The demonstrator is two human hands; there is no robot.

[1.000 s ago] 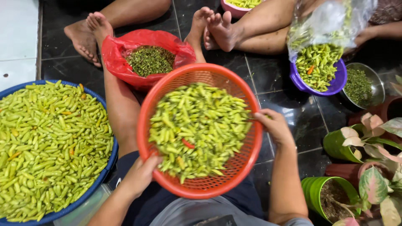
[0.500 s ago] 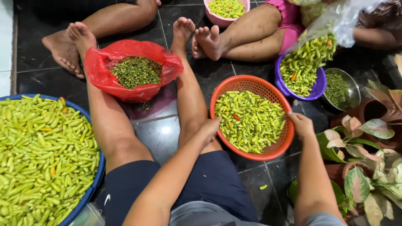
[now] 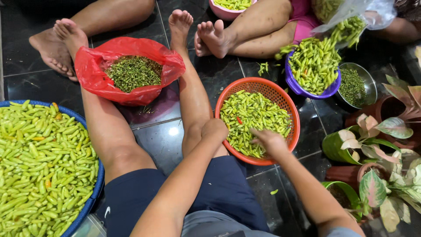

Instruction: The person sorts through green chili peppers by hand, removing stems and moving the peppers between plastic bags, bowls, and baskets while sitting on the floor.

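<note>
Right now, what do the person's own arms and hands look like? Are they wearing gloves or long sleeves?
No gloves and no long sleeves. Both forearms are bare down to the left hand and the right hand. No watch, ring or bracelet shows on either. At the bottom edge, a bit of grey-blue cloth, probably a short sleeve, shows at the right upper arm. The person also wears dark navy shorts.

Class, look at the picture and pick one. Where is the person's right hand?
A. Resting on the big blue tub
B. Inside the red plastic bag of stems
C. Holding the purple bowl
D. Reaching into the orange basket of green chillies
D: the right hand is over the green chillies inside the orange basket.
</note>
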